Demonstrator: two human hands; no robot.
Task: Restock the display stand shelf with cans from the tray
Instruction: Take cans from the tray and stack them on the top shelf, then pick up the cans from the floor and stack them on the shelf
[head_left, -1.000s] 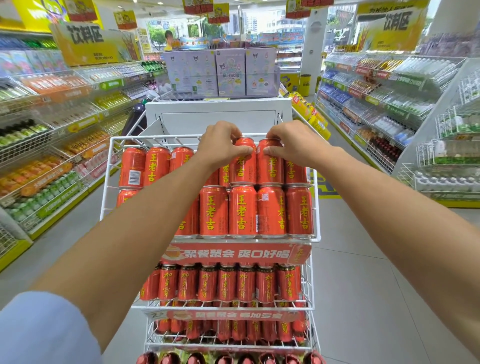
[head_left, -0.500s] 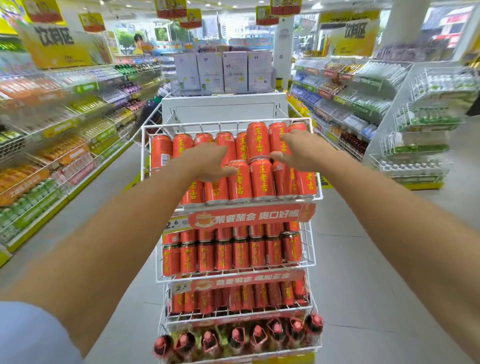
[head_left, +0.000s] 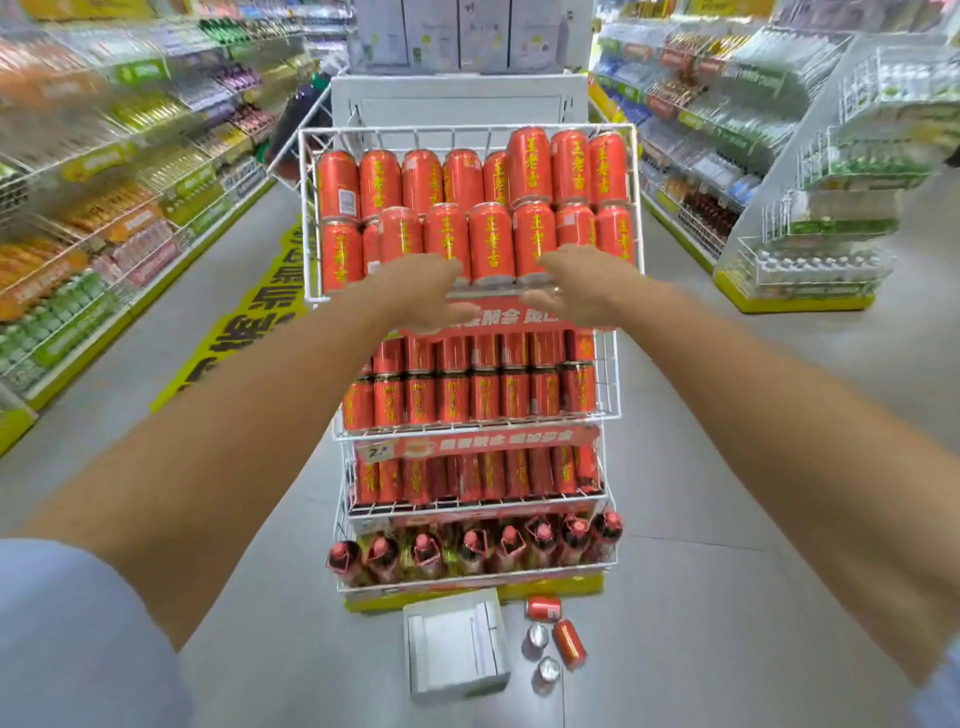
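A white wire display stand (head_left: 310, 218) fills the aisle's middle. Its top shelf holds two stacked rows of red cans (head_left: 488, 239), with one can (head_left: 529, 166) at the upper right sitting higher than its neighbours. My left hand (head_left: 421, 293) and my right hand (head_left: 576, 286) hover in front of the top shelf's lower edge, fingers apart, holding nothing. On the floor below lies a white tray (head_left: 457, 644), which looks empty. Several red cans (head_left: 569, 643) lie loose on the floor to its right.
Lower shelves carry more red cans (head_left: 467, 395) and, at the bottom, red-capped bottles (head_left: 472, 551). Stocked store shelving lines the left (head_left: 104, 208) and right (head_left: 727, 156) sides. A white cabinet (head_left: 457, 98) stands behind the stand. Grey floor runs on both sides.
Both hands let go of the cans on the top row and drew back and down to the shelf's front edge. The view tilted down, showing the tray and floor cans.
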